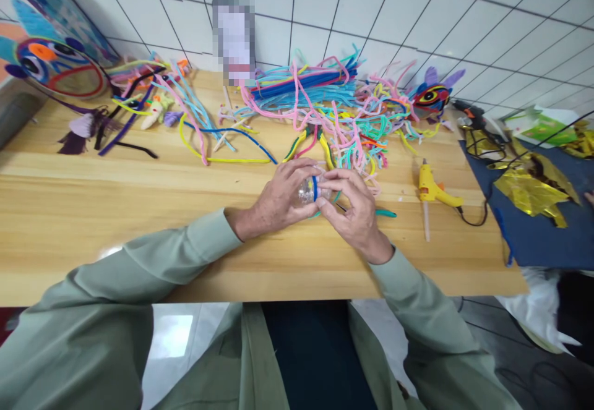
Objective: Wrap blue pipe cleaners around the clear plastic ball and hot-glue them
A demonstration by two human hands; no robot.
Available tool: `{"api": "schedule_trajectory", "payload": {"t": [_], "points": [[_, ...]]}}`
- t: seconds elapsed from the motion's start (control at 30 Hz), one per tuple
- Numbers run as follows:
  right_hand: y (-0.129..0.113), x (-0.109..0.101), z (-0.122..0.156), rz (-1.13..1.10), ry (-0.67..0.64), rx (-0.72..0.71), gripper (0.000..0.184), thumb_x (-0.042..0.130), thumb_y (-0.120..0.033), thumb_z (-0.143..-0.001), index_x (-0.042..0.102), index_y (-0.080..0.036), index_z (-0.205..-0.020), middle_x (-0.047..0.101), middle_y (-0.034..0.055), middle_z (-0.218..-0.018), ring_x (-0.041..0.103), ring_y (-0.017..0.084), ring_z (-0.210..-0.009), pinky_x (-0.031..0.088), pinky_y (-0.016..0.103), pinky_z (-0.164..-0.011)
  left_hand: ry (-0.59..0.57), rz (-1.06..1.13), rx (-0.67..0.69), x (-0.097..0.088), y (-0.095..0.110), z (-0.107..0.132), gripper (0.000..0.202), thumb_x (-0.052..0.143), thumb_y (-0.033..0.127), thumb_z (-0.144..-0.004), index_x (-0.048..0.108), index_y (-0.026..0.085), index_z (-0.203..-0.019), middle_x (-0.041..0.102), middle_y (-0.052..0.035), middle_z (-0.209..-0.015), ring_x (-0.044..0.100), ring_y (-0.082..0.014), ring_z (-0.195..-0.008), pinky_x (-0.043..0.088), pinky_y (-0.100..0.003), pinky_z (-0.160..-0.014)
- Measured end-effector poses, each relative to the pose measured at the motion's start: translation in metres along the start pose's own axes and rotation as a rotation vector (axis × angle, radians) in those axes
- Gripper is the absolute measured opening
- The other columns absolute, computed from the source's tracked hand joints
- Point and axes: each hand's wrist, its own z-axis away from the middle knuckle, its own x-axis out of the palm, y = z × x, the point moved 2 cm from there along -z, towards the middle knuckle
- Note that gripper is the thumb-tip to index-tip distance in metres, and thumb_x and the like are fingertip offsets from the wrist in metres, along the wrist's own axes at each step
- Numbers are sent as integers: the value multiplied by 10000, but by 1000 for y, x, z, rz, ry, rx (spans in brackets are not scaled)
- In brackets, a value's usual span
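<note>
My left hand point(278, 203) is closed around a small clear plastic object point(307, 192), perhaps a little bottle, held just above the wooden table point(116, 212). A blue pipe cleaner point(315, 188) is wrapped round that object. My right hand point(353, 209) meets the left, its fingers pinching the blue pipe cleaner at the object's right side. A teal pipe cleaner point(386, 213) lies on the table under my right hand, sticking out to the right.
A big tangle of coloured pipe cleaners point(334, 107) lies beyond my hands, with more at the back left point(153, 101). A yellow glue gun point(429, 190) lies right of my hands, its cord running to a blue mat point(538, 237) with gold foil point(533, 190). A colourful mask point(51, 64) leans far left.
</note>
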Motion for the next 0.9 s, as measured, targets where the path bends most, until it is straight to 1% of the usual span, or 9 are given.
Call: {"api": "schedule_trajectory", "payload": {"t": [0.13, 0.2, 0.33, 0.53, 0.63, 0.77, 0.9], "points": [[-2, 2, -1, 15, 27, 20, 176, 736, -229, -981, 747, -299, -1142, 776, 78, -1198, 765, 299, -1152, 637, 556, -1026, -31, -20, -27, 2, 1, -1, 614, 806, 330, -953, 507, 274, -1486, 685, -148, -1474, 659, -332, -1430, 533, -560, -1204], [-3, 3, -1, 13, 36, 18, 192, 756, -213, -961, 741, -292, -1135, 776, 80, -1186, 768, 297, -1145, 640, 546, -1022, -42, -28, -39, 2, 1, -2, 640, 821, 322, -932, 505, 276, -1487, 685, -147, -1476, 658, -337, -1432, 532, -559, -1203], [-4, 4, 0, 35, 54, 18, 250, 770, -176, -927, 735, -287, -1149, 767, 95, -1196, 768, 301, -1152, 643, 540, -1022, -24, -25, -20, 1, 0, -1, 633, 812, 338, -950, 504, 274, -1500, 686, -150, -1472, 657, -334, -1430, 543, -546, -1192], [-4, 6, 2, 61, 28, 53, 212, 742, -197, -942, 744, -302, -1127, 763, 91, -1218, 758, 311, -1151, 633, 568, -1024, -51, -23, -57, 1, -1, 0, 603, 808, 383, -965, 521, 271, -1484, 685, -156, -1471, 649, -346, -1439, 540, -567, -1192], [-4, 6, 2, 55, 21, 60, 205, 734, -198, -945, 744, -301, -1122, 761, 92, -1220, 751, 311, -1155, 630, 568, -1020, -30, -11, -43, 1, -1, 0, 600, 817, 397, -967, 527, 271, -1478, 687, -154, -1466, 655, -339, -1425, 544, -555, -1184], [-4, 4, 3, 40, 5, 39, 205, 728, -224, -976, 742, -302, -1164, 766, 93, -1224, 749, 314, -1176, 625, 571, -1029, 15, -4, -5, 2, 0, 1, 598, 810, 375, -968, 524, 260, -1481, 696, -153, -1439, 667, -326, -1399, 556, -533, -1166], [-3, 2, 4, 8, 2, 29, 261, 712, -212, -998, 735, -292, -1246, 753, 96, -1234, 734, 309, -1198, 614, 555, -1036, 3, -37, -4, 2, 2, 4, 604, 803, 378, -964, 519, 258, -1483, 689, -156, -1443, 668, -329, -1404, 558, -538, -1164]]}}
